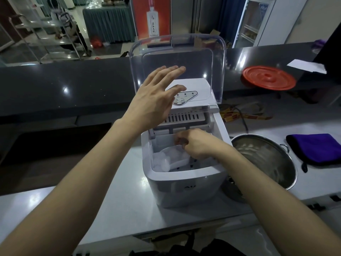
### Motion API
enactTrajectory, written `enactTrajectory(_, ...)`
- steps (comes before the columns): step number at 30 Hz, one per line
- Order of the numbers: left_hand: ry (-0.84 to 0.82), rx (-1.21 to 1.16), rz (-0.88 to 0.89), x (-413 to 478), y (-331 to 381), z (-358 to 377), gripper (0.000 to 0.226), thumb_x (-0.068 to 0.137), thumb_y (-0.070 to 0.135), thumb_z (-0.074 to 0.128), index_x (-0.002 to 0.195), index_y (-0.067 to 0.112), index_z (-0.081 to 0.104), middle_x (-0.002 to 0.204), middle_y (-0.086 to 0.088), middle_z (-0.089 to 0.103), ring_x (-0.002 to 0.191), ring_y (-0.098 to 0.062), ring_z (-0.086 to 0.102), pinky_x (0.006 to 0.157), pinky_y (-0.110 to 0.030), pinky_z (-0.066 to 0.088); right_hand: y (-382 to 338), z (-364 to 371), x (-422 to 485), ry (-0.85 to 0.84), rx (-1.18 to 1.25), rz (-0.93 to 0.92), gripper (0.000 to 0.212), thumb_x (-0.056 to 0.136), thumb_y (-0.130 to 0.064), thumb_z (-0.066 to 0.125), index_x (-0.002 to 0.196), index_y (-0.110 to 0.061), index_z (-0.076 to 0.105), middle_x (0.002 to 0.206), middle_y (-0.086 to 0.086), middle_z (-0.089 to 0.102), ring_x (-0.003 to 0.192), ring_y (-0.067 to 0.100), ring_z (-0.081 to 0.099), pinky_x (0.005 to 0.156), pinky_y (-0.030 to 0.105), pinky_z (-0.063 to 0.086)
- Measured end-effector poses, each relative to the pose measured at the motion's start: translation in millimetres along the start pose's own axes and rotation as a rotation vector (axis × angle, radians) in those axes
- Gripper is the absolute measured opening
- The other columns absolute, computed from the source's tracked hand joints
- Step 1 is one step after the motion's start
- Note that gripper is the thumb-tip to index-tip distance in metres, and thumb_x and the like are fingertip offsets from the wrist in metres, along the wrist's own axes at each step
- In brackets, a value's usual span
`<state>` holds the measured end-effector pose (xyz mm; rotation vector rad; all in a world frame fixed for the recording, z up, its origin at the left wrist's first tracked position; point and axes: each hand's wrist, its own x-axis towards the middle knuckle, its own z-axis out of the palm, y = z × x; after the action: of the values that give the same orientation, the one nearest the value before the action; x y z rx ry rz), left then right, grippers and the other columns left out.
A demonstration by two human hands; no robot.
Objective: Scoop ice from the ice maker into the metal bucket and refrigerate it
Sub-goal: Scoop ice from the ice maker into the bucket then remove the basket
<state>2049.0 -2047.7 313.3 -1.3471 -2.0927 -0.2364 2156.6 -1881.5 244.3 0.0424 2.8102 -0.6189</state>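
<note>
Looking down from my head: my left hand is flat, fingers straight, up by the raised clear lid; whether it touches, I cannot tell. My right hand is down inside the ice maker, fingers curled round the scoop, which lies among the ice. The metal bucket stands just beside it, on the right. I should dig low, lift level, then tip well over the bucket's rim.
</note>
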Motion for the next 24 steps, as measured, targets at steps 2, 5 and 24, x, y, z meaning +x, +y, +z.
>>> enactTrajectory(2,0.001,0.000,-0.003,0,0,0,0.039,0.100,0.006,0.065,0.138,0.013,0.069,0.172,-0.013,0.037,0.160,-0.033,0.033,0.133,-0.050,0.021,0,-1,-2,0.004,-0.006,0.006,0.034,0.094,-0.014,0.051,0.117,-0.035,0.066,0.116,0.000,0.067,0.095,0.024,0.061,0.076,0.035,0.051)
enactTrajectory(5,-0.011,0.000,-0.012,1,1,0,0.042,0.099,0.003,0.067,0.140,0.013,0.068,0.173,-0.012,0.036,0.161,-0.032,0.032,0.133,-0.049,0.020,0,-3,-5,0.004,-0.002,0.002,0.035,0.094,-0.011,0.049,0.117,-0.034,0.064,0.118,0.001,0.067,0.098,0.024,0.062,0.084,0.039,0.056)
enactTrajectory(24,-0.017,-0.006,-0.004,2,0,-3,0.057,0.087,-0.008,0.066,0.140,0.014,0.067,0.174,-0.010,0.034,0.161,-0.031,0.028,0.135,-0.043,0.014,1,-43,-16,0.154,0.151,-0.020,0.032,0.105,-0.009,0.052,0.116,-0.038,0.060,0.117,-0.012,0.062,0.100,0.008,0.061,0.070,0.016,0.041)
